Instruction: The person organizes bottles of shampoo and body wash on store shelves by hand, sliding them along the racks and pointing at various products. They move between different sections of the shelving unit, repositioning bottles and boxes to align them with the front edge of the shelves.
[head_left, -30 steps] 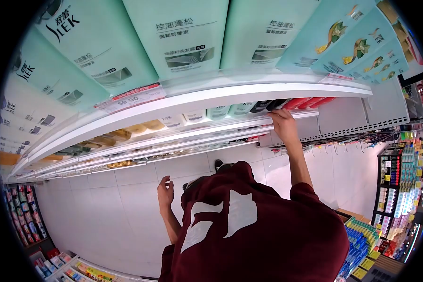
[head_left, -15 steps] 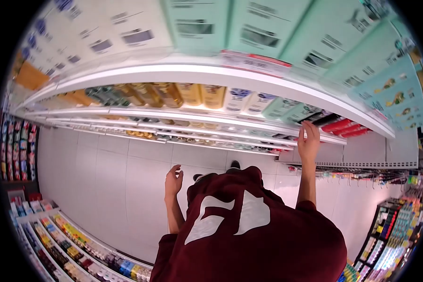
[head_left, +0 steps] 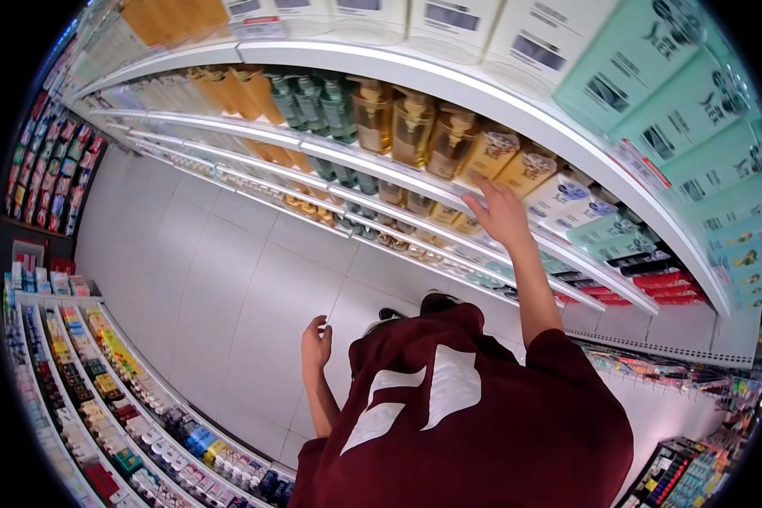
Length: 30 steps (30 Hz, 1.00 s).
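Note:
My right hand (head_left: 501, 213) reaches to the shelf with its fingers stretched out and holds nothing. Its fingertips are right at the front of the yellow boxes (head_left: 493, 156), over the white shelf edge (head_left: 381, 159). Left of these stand amber pump bottles (head_left: 411, 127), then dark green bottles (head_left: 337, 110). White boxes with blue print (head_left: 557, 200) are just right of the hand, with pale green boxes (head_left: 605, 230) beyond them. Down at my left side, my left hand (head_left: 316, 347) hangs over the floor, empty, its fingers loosely bent and apart.
An upper shelf (head_left: 449, 66) curves across the top, carrying large white boxes (head_left: 543, 38) and mint green boxes (head_left: 643, 59). More stocked shelves (head_left: 157, 398) line the lower left. Pale floor tiles (head_left: 229, 279) run between. A dark display rack (head_left: 55, 169) stands at the far left.
My view has turned, so the shelves now slant down to the right. My right hand has moved left along the shelf, from the black and red items to the yellow boxes.

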Available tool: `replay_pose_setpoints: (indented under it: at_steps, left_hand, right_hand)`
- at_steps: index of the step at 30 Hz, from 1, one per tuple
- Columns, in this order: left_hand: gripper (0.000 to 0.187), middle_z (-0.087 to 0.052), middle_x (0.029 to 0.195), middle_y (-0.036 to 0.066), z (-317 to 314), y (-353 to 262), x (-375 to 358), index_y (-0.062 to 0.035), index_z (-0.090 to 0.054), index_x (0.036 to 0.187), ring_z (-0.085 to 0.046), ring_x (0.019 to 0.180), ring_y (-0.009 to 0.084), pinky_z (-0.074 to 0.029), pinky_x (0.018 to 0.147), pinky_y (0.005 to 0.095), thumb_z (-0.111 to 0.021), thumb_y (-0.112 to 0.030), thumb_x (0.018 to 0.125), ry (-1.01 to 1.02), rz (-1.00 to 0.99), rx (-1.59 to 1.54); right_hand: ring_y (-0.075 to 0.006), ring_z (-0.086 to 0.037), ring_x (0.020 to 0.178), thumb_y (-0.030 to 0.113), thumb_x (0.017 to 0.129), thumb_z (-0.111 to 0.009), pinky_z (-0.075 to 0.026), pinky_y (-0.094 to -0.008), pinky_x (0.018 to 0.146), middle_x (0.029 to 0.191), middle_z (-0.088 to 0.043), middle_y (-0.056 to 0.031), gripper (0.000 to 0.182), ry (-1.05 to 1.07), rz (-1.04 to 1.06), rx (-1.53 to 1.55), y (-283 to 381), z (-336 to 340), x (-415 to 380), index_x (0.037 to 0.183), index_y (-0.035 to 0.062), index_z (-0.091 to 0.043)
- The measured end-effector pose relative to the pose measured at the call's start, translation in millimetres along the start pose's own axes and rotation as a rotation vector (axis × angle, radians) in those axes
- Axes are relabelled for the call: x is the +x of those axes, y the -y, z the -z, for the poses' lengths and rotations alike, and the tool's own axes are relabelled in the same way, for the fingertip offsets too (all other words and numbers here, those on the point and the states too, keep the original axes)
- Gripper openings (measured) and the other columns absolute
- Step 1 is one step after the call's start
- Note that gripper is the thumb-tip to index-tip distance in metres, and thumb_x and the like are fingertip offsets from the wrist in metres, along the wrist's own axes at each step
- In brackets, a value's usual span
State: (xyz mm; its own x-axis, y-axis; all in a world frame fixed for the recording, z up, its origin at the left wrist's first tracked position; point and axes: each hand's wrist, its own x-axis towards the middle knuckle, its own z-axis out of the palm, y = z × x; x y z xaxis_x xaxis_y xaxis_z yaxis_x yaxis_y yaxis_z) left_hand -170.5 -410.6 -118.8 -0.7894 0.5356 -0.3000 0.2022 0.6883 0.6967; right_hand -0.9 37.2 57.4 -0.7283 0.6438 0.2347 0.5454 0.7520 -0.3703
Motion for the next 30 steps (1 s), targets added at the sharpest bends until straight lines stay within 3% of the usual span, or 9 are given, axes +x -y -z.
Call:
replay_pose_setpoints:
  at_steps: [3,6,13,16,23,30]
  left_hand:
    - [0.036,-0.071,0.116,0.022,10,22,-16,0.0014,-0.064,0.125,-0.072,0.098,0.0326,-0.056,0.083,0.0419,-0.064,-0.015,0.094,-0.032,0.084,-0.058]
    - [0.036,-0.071,0.117,0.022,13,39,-22,0.0016,-0.064,0.126,-0.072,0.097,0.0317,-0.056,0.083,0.0413,-0.063,-0.014,0.094,-0.049,0.142,-0.097]
    - [0.037,-0.07,0.118,0.023,33,51,4,0.0015,-0.063,0.129,-0.071,0.1,0.0325,-0.056,0.085,0.0416,-0.062,-0.014,0.095,-0.07,0.174,-0.115]
    - [0.037,-0.07,0.118,0.023,50,55,30,0.0016,-0.063,0.128,-0.072,0.099,0.0326,-0.056,0.084,0.0419,-0.062,-0.015,0.095,-0.085,0.184,-0.114]
    - [0.037,-0.07,0.119,0.023,101,50,120,0.0017,-0.063,0.128,-0.072,0.098,0.0333,-0.056,0.084,0.0421,-0.062,-0.015,0.095,-0.043,0.124,-0.046]
    - [0.035,-0.071,0.118,0.02,133,-12,234,-0.002,-0.065,0.125,-0.07,0.102,0.0355,-0.055,0.087,0.0435,-0.063,-0.017,0.094,0.047,-0.135,0.012]
  right_hand:
    - [-0.0411,-0.067,0.104,0.051,0.097,-0.06,-0.052,-0.0495,0.089,0.107,-0.072,-0.0204,0.051,0.123,-0.061,-0.028,13,-20,23,0.122,0.007,-0.067]
    - [-0.0419,-0.067,0.103,0.052,0.098,-0.058,-0.053,-0.0508,0.088,0.106,-0.072,-0.0212,0.052,0.202,-0.036,-0.099,23,-37,39,0.124,0.0078,-0.066]
    - [-0.0386,-0.067,0.106,0.049,0.098,-0.059,-0.054,-0.0494,0.089,0.113,-0.072,-0.018,0.05,0.106,0.004,-0.012,63,-62,57,0.126,0.008,-0.065]
    - [-0.0369,-0.068,0.106,0.047,0.098,-0.06,-0.054,-0.0483,0.087,0.116,-0.071,-0.016,0.048,0.076,0.017,-0.036,77,-67,66,0.124,0.0073,-0.066]
    - [-0.0387,-0.069,0.1,0.046,0.095,-0.065,-0.054,-0.048,0.085,0.107,-0.074,-0.0152,0.043,0.157,-0.167,0.04,94,-63,85,0.116,0.0079,-0.071]
    - [-0.0392,-0.069,0.1,0.046,0.094,-0.067,-0.054,-0.0469,0.086,0.108,-0.074,-0.0157,0.043,0.207,-0.311,0.015,98,-64,87,0.113,0.008,-0.074]
